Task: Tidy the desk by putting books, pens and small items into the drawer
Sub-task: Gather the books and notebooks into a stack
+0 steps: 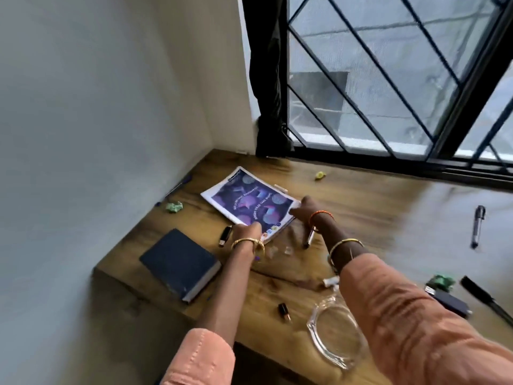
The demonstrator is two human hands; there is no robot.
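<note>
A booklet with a purple cover (249, 201) lies flat on the wooden desk (374, 207) near the wall corner. My left hand (248, 231) grips its near corner, fingers curled over the edge. My right hand (306, 209) touches the booklet's right corner with fingers stretched toward it. A dark blue book (179, 263) lies to the left of my left forearm. Under my right wrist is a black pen (308, 238). A small black stick (224, 236) sits beside my left hand. No drawer is in view.
A marker (477, 226), a black pen (485, 298), a dark small device (451, 301) and green crumpled paper (441, 282) lie at the right. Other scraps (174, 207) (319, 175), a small bottle (285, 311) and a clear ring-shaped piece (333, 337) are scattered about. A barred window (388, 79) lines the back.
</note>
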